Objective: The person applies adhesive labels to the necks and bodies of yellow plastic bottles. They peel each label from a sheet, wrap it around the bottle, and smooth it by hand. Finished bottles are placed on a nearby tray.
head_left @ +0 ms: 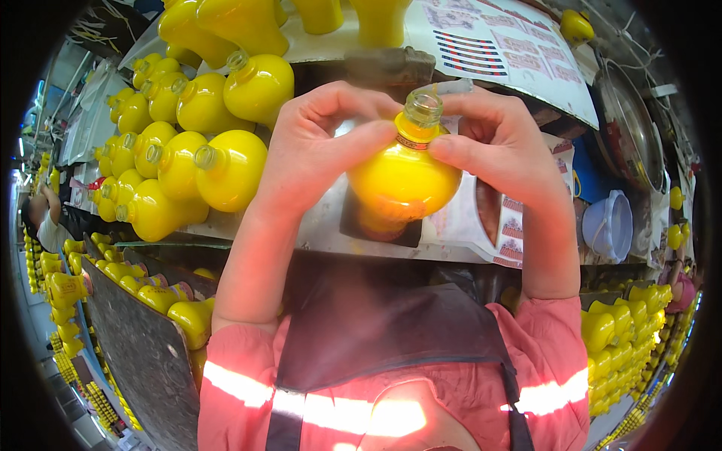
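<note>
I hold a round yellow bottle (402,177) with a clear open neck between both hands, above the edge of a work table (323,233). My left hand (316,146) grips its left shoulder, thumb near the narrow label band at the neck. My right hand (496,143) holds the right side, fingertips at the neck. A dark square pad (376,225) lies on the table just under the bottle.
Several yellow bottles (188,161) lie stacked on the table at left, more stand at the back (248,26). Label sheets (511,45) lie at the right, beside a pale plastic tub (609,225). Racks of yellow bottles (617,338) flank both sides below. Another person (45,222) stands far left.
</note>
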`<action>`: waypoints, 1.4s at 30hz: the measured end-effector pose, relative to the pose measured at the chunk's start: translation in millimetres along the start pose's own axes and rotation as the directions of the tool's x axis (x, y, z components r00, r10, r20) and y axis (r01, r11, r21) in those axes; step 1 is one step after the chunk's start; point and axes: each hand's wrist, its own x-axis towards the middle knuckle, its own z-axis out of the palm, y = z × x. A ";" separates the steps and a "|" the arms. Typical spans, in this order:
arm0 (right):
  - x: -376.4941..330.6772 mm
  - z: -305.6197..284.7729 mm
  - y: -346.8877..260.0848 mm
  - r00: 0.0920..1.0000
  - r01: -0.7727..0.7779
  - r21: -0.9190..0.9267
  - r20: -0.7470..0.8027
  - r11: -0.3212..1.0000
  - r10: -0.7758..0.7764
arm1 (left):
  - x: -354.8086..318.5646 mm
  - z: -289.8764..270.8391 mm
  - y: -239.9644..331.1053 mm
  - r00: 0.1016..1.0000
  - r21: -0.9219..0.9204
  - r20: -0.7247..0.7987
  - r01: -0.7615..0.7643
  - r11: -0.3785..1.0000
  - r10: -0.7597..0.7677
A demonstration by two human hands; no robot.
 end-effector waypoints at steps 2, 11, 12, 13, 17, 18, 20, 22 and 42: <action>-0.2 4.9 -0.6 0.997 0.068 -0.008 -0.025 0.998 -0.068 | -0.1 -0.5 0.1 1.000 -0.007 0.002 0.008 1.000 -0.008; -0.6 -0.4 4.6 1.000 -0.003 -0.061 0.010 0.998 0.003 | -0.7 -5.8 4.5 0.997 -0.026 0.054 0.052 0.998 -0.051; -0.5 0.1 7.4 1.000 0.011 -0.059 -0.002 0.998 -0.011 | -0.4 -5.9 4.8 0.997 -0.029 0.050 0.058 0.998 -0.057; -0.2 0.7 10.1 1.000 0.008 -0.061 -0.005 0.998 -0.009 | -0.2 -6.2 5.0 0.997 -0.033 0.045 0.064 0.997 -0.062; -3.9 2.6 16.0 0.997 0.068 -0.061 -0.030 0.996 -0.070 | 1.5 -8.9 6.0 0.982 -0.130 0.109 0.167 0.977 -0.153; -4.9 4.1 17.1 0.993 0.106 -0.053 -0.043 0.993 -0.108 | 2.7 -10.1 6.3 0.978 -0.130 0.127 0.179 0.975 -0.162; -7.2 3.5 16.4 0.994 0.102 -0.053 -0.041 0.993 -0.104 | 4.8 -12.4 7.3 0.971 -0.120 0.155 0.200 0.972 -0.181; -9.5 1.4 14.7 0.999 0.036 -0.063 -0.021 0.997 -0.038 | 6.7 -14.3 8.4 0.964 -0.111 0.181 0.214 0.970 -0.192; -17.5 4.0 18.7 0.996 0.067 -0.055 -0.053 0.996 -0.070 | -21.7 12.6 -3.2 0.971 0.039 -0.231 -0.060 0.997 0.067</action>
